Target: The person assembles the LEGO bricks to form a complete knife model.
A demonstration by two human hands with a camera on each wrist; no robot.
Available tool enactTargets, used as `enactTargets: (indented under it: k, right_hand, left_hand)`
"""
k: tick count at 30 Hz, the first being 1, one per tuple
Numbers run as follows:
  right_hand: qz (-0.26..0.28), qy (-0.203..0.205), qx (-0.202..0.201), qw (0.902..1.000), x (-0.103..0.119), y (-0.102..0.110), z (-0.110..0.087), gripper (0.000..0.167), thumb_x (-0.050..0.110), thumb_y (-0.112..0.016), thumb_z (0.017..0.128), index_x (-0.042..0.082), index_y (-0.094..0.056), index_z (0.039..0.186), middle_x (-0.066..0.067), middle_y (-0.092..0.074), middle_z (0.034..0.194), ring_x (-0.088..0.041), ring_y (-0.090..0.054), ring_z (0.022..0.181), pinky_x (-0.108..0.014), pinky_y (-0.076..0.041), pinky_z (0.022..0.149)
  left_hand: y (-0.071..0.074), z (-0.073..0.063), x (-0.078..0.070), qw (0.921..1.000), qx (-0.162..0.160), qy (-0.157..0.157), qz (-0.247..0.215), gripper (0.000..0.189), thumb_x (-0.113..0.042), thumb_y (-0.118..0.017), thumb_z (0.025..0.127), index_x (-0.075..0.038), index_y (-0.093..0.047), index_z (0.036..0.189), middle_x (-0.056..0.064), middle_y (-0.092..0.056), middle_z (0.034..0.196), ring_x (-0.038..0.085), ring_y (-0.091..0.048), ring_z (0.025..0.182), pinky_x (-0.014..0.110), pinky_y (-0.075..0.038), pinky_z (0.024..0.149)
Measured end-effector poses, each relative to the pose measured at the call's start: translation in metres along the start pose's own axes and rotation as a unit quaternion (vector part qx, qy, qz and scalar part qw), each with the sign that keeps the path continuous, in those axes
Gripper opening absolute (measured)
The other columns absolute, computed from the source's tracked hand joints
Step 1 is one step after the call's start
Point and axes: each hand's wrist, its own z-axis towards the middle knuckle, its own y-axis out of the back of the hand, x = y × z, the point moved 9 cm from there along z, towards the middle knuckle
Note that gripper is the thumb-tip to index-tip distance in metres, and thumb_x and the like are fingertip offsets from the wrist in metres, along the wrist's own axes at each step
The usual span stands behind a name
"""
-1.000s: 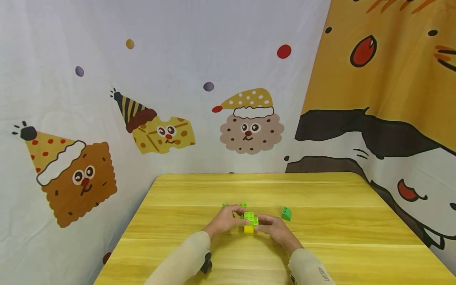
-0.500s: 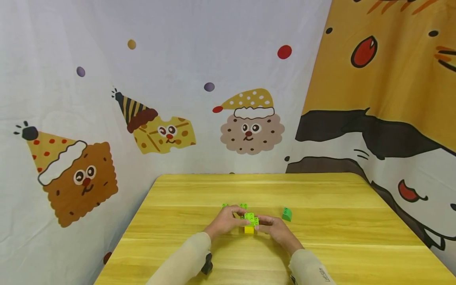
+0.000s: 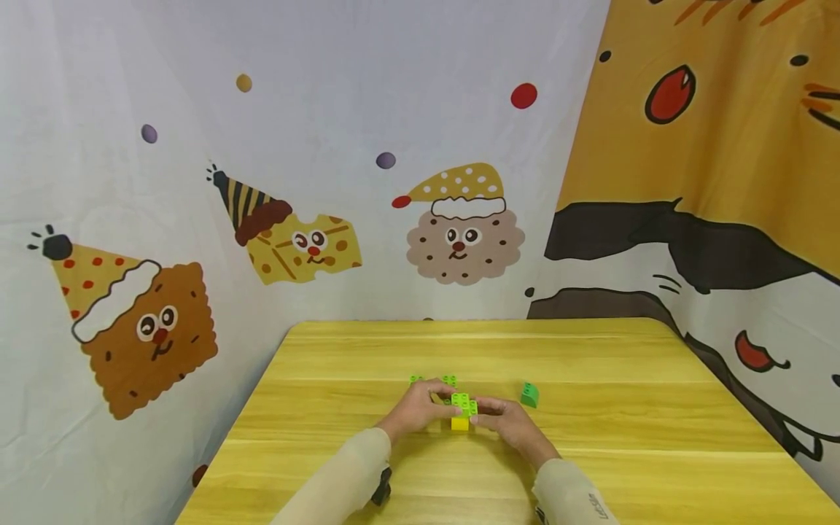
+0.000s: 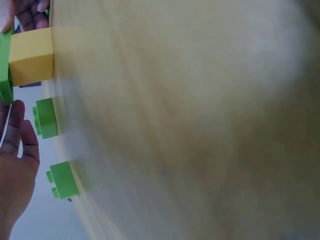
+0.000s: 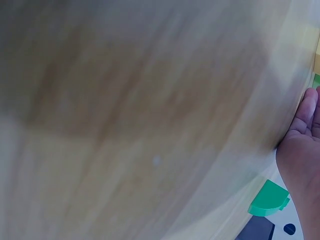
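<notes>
A bright green toy building brick (image 3: 464,402) with studs on top sits on a yellow brick (image 3: 460,424) at the middle of the table. From the left side, my left hand (image 3: 420,405) pinches the green brick, its thumb toward me and its fingers behind. My right hand (image 3: 504,420) grips the same stack from the right, fingertips on the green part. In the left wrist view the yellow brick (image 4: 31,56) stands on the table under the green piece (image 4: 5,67). The right wrist view shows only slivers of the stack past the right hand (image 5: 300,150).
Two light green bricks, one (image 4: 46,118) nearer the stack and one (image 4: 63,180) farther off, stand beyond my left hand. A darker green brick with a curved side (image 3: 529,394) lies to the right on the wooden table (image 3: 590,357). A cartoon-printed curtain (image 3: 367,95) hangs behind.
Both hands keep their hold on the stack, with hardly any movement. The whole head view has shifted very slightly.
</notes>
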Motion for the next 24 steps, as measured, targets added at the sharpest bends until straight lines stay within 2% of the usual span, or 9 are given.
enactTargets:
  k: [9,20,24]
  right_hand:
    - [-0.002,-0.003,-0.005,1.0000,-0.0017,0.0011,0.0007,0.058,0.032,-0.077,0.088,0.000,-0.060,0.133,-0.016,-0.061,0.132,-0.034,-0.056,0.121,-0.053,-0.044,0.099]
    - [0.009,0.007,0.000,0.9999,0.0015,-0.0006,-0.0013,0.057,0.029,-0.077,0.088,-0.001,-0.060,0.133,-0.018,-0.061,0.131,-0.033,-0.058,0.118,-0.051,-0.046,0.098]
    - [0.007,0.008,-0.003,0.9999,0.0015,-0.0002,-0.0012,0.057,0.028,-0.077,0.088,-0.002,-0.060,0.133,-0.018,-0.061,0.131,-0.033,-0.058,0.117,-0.050,-0.047,0.097]
  left_hand:
    - [-0.0029,0.0003,0.0010,0.9998,0.006,0.003,-0.016,0.028,-0.034,-0.078,0.087,-0.023,-0.074,0.112,-0.007,-0.063,0.103,0.018,-0.055,0.095,0.032,-0.048,0.072]
    - [-0.0014,-0.0002,0.0052,0.9993,0.018,0.030,-0.011,0.030,-0.039,-0.078,0.087,-0.024,-0.072,0.112,-0.007,-0.061,0.103,0.017,-0.055,0.094,0.034,-0.049,0.074]
    - [-0.0019,-0.0004,0.0038,0.9991,0.025,0.029,-0.019,0.030,-0.039,-0.077,0.087,-0.024,-0.071,0.113,-0.006,-0.061,0.104,0.018,-0.055,0.096,0.035,-0.048,0.075]
